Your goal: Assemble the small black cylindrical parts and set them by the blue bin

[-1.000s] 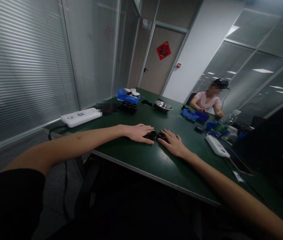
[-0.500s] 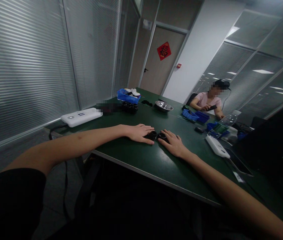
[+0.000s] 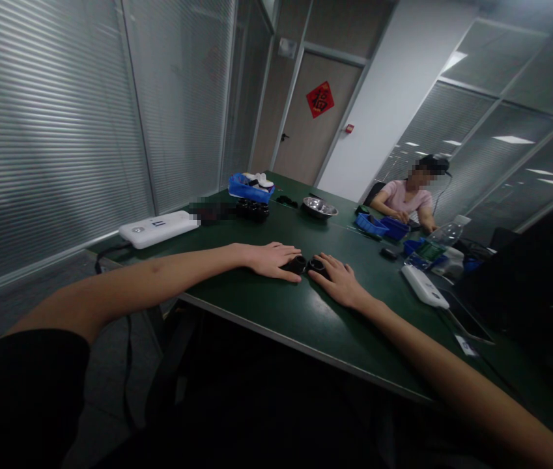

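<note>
My left hand (image 3: 272, 262) lies palm down on the green table (image 3: 256, 299), its thumb on the near side and its fingers on the far side of a black hollow round part (image 3: 298, 264). Close beside it, my right hand (image 3: 339, 279) holds a similar black round part (image 3: 316, 265) between thumb and fingers. The two parts sit side by side with a small gap, their open ends showing. Palms and fingers hide some of each part, and its exact kind cannot be made out.
Beyond my hands stand a metal bowl (image 3: 319, 208), a blue basket (image 3: 251, 189) and several black round parts (image 3: 253, 210). A white power bank-like device (image 3: 159, 228) lies left; another white device (image 3: 425, 286) and a plastic bottle (image 3: 439, 244) are right. A co-worker (image 3: 410, 198) sits across.
My hands and the two black parts have stayed in place. Across the table, the co-worker's hand has lowered a dark object towards the blue baskets.
</note>
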A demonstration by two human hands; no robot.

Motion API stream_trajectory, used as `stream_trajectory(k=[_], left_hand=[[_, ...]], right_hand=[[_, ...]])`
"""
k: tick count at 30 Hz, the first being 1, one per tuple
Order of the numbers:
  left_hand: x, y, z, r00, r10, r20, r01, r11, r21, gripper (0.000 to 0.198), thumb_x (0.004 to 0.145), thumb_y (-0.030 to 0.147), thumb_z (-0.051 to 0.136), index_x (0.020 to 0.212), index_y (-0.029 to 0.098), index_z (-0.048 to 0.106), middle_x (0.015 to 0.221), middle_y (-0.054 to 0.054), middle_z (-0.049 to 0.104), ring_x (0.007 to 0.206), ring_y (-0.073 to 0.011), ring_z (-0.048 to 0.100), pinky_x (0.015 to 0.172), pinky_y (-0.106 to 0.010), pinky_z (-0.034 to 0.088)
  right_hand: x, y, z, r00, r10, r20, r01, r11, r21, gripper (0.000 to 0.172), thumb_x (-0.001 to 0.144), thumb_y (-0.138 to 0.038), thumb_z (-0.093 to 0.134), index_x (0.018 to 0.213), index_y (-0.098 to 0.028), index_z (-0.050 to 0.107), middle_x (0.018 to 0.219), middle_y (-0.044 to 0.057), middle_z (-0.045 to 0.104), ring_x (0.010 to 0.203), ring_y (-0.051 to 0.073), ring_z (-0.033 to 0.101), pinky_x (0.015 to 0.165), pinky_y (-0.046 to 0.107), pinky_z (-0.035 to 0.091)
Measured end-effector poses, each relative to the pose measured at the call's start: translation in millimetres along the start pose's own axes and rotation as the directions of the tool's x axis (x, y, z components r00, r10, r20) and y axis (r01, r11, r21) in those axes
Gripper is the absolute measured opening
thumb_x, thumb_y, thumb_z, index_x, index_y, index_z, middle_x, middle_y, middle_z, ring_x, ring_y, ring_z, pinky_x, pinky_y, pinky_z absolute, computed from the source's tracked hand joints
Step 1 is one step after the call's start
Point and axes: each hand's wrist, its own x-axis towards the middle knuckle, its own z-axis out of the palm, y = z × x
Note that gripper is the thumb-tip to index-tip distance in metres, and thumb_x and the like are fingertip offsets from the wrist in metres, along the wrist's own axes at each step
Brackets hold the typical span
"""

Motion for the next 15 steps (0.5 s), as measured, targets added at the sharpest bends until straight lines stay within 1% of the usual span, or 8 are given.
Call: stream_trajectory(k=[4, 8, 11, 15], left_hand=[[-0.8, 1.4, -0.4, 1.000, 0.006, -0.007, -0.006, 1.000, 0.028, 0.101, 0.093, 0.081, 0.034, 0.164, 0.009, 0.026, 0.172, -0.018, 0.021, 0.161, -0.0320, 0.018, 0.131, -0.045, 0.010], [-1.1, 1.2, -0.5, 1.000, -0.005, -0.011, 0.005, 1.000, 0.022, 0.103, 0.092, 0.083, 0.034, 0.164, 0.010, 0.026, 0.172, -0.016, 0.022, 0.160, -0.0333, 0.018, 0.131, -0.044, 0.011], [-0.3, -0.8, 0.1, 1.000, 0.003, -0.013, -0.003, 1.000, 0.020, 0.103, 0.092, 0.083, 0.034, 0.164, 0.011, 0.026, 0.172, -0.016, 0.021, 0.161, -0.0325, 0.017, 0.131, -0.045, 0.011], [0.7, -3.1, 0.9, 1.000, 0.009, -0.003, -0.009, 1.000, 0.018, 0.103, 0.092, 0.083, 0.033, 0.164, 0.010, 0.025, 0.172, -0.017, 0.020, 0.161, -0.0317, 0.017, 0.131, -0.045, 0.010]], right_hand=[[-1.0, -3.0, -1.4, 1.000, -0.007, -0.003, 0.007, 1.000, -0.013, 0.071, 0.103, -0.066, 0.036, 0.159, -0.022, 0.041, 0.168, 0.016, 0.035, 0.156, 0.038, 0.029, 0.123, 0.071, 0.019], [-0.2, -0.9, -0.2, 1.000, -0.015, -0.005, 0.014, 1.000, -0.008, 0.070, 0.103, -0.066, 0.036, 0.158, -0.023, 0.041, 0.168, 0.015, 0.035, 0.156, 0.039, 0.029, 0.123, 0.071, 0.018], [0.2, 0.8, 0.6, 1.000, -0.011, -0.007, 0.011, 1.000, -0.009, 0.070, 0.103, -0.067, 0.036, 0.158, -0.024, 0.041, 0.168, 0.015, 0.035, 0.157, 0.038, 0.028, 0.123, 0.071, 0.018], [-0.9, -0.5, -0.3, 1.000, -0.016, -0.011, 0.016, 1.000, -0.007, 0.068, 0.104, -0.066, 0.037, 0.158, -0.025, 0.042, 0.168, 0.014, 0.036, 0.157, 0.038, 0.029, 0.123, 0.070, 0.019]])
